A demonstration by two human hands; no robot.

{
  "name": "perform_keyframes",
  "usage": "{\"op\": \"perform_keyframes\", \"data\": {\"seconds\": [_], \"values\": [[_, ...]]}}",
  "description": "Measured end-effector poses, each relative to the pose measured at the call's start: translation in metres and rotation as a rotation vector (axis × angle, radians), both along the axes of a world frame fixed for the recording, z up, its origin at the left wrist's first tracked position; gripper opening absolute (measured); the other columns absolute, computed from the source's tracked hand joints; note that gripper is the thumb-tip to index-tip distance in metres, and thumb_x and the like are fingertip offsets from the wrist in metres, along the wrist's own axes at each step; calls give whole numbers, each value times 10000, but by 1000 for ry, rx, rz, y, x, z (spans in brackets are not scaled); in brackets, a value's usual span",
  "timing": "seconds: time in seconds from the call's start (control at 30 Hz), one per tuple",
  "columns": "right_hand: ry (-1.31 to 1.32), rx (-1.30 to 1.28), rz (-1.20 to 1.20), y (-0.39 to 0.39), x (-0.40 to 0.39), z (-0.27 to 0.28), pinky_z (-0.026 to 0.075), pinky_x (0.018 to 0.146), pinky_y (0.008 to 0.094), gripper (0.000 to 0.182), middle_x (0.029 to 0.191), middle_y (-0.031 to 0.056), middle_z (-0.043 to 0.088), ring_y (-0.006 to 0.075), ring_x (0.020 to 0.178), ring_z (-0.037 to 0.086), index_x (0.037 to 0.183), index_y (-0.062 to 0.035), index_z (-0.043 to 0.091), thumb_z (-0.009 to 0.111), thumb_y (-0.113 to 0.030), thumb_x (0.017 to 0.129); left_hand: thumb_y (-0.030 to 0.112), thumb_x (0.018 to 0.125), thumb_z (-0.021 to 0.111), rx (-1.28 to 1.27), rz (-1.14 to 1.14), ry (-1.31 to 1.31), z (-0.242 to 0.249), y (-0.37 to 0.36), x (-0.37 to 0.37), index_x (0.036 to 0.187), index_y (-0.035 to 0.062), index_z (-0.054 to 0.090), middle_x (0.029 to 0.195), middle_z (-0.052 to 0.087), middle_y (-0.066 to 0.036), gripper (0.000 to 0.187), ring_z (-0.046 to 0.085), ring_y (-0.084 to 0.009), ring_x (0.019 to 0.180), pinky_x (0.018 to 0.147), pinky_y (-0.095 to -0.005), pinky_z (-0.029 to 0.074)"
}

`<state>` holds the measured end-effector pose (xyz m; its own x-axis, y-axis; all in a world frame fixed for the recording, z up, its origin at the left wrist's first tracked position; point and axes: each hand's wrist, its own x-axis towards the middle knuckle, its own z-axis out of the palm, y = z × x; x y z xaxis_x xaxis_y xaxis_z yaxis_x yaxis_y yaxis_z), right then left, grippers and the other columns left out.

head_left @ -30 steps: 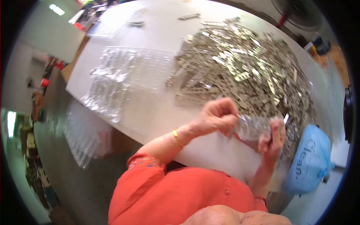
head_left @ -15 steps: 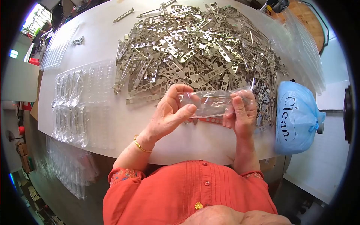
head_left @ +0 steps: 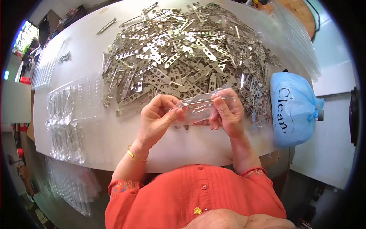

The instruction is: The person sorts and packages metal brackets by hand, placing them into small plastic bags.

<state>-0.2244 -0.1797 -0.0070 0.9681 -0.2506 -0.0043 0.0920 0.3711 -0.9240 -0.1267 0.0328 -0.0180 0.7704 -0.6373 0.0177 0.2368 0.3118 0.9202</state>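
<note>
Stretched between my two hands is a clear plastic bag [head_left: 198,108] with a thin metal strip inside it. My left hand [head_left: 160,116] pinches the bag's left end between thumb and fingers. At the other end, my right hand [head_left: 228,112] grips the bag, its thumb on top near the strip. Beneath the bag a red object [head_left: 200,123] shows in part on the table; its kind is hidden. Just beyond my hands spreads a large heap of perforated metal strips [head_left: 183,57].
A clear plastic tray [head_left: 89,95] on the left holds several bagged strips [head_left: 63,126]. More clear trays lie at the far left [head_left: 47,65] and far right [head_left: 293,38]. A blue bag marked "Clean." [head_left: 295,110] stands at the table's right edge. Other clear trays [head_left: 72,187] sit below the left edge.
My left fingers have closed on the left end of the bag, where they were spread around it before. The whole scene has shifted somewhat leftward in view.
</note>
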Motion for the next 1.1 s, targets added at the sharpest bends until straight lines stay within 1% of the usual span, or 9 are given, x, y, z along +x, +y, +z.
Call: {"op": "perform_keyframes", "data": {"seconds": [0.2,0.37,0.5,0.63,0.83,0.9,1.0,1.07,1.1], "values": [[27,55,33,-3,1,1,448,399,244,212,688,59,614,117,458,552,1148,-59,521,628,-174,1004,23,944,673,47,41,25,4,-5,-6,893,8,539,1079,620,-148,145,701,-171,815,744,-302,601],[28,43,107,-5,1,1,472,421,246,262,705,58,625,126,492,588,1154,-51,528,670,-182,978,2,951,652,26,31,26,4,-5,-9,893,7,523,1094,618,-157,142,701,-176,832,741,-300,600],[-21,-60,144,-2,1,-3,454,403,261,224,669,73,592,147,467,560,1170,-51,551,627,-177,1001,-52,945,624,17,18,-12,2,-6,-12,896,1,510,1110,614,-162,136,698,-178,844,761,-305,602],[43,-58,90,-1,-2,-1,484,455,241,160,782,54,628,110,544,591,1078,-50,572,650,-157,989,-81,944,591,-3,3,-120,-4,-6,-11,906,-7,498,1105,622,-155,125,676,-151,842,755,-298,606],[-9,-229,-20,4,-2,-10,407,409,224,211,644,22,582,92,462,530,992,-47,570,647,-244,997,-40,947,617,110,-25,-129,-1,-3,-10,918,10,495,1025,650,-122,135,666,-113,823,662,-257,568],[-7,-315,-4,4,-4,-7,388,416,219,202,649,16,578,89,471,528,1002,-43,574,649,-231,996,14,960,630,124,17,-113,1,-3,-9,961,16,514,987,651,-77,116,615,-65,849,715,-240,541],[23,-398,-13,10,-7,-5,390,436,217,166,661,13,574,85,486,522,999,-39,590,636,-199,1002,50,937,677,172,138,-195,6,-5,-11,994,18,568,968,665,-74,127,634,-115,874,745,-275,533],[-21,-383,52,11,-7,-5,395,445,218,155,672,14,576,83,497,521,992,-35,596,628,-186,1006,69,881,727,326,239,-794,15,-4,-10,1009,33,618,941,671,-87,172,651,-214,878,756,-341,526],[-53,-376,103,12,-6,-5,399,454,219,145,684,16,578,82,508,520,986,-32,602,620,-174,1009,84,832,752,365,155,-768,20,-3,-13,973,49,643,928,669,-106,182,645,-291,887,783,-396,516]]}}
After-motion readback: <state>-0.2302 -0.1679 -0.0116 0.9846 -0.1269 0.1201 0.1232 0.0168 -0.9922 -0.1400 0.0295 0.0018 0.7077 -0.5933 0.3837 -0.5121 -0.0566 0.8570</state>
